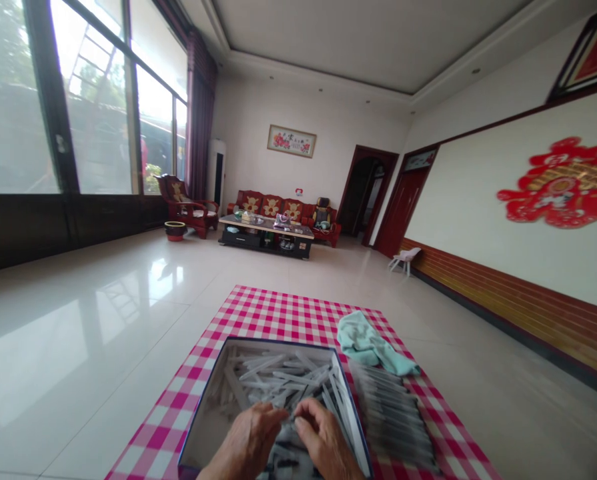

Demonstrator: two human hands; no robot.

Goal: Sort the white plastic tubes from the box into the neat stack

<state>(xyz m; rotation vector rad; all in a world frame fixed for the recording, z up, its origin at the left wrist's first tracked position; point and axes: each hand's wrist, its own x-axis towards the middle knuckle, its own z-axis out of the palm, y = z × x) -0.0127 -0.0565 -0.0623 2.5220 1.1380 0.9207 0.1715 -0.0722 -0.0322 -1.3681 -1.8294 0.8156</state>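
**Blue-rimmed cardboard box [345, 393] of pale strips [278, 380], on pink-checked cloth [178, 413].**
Left hand [245, 440], right hand [323, 437] held half-closed over the strips, grip undeterminable; blurred row of strips [391, 420] laid alongside, within reach.

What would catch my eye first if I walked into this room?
Closest in view, a left hand and right hand reach into an open box of pale slender strips, which sits on a pink-and-white checked cloth on the floor. Off to the right, a large red paper-cut decoration stands out, and a red wooden sofa sits in the distance.
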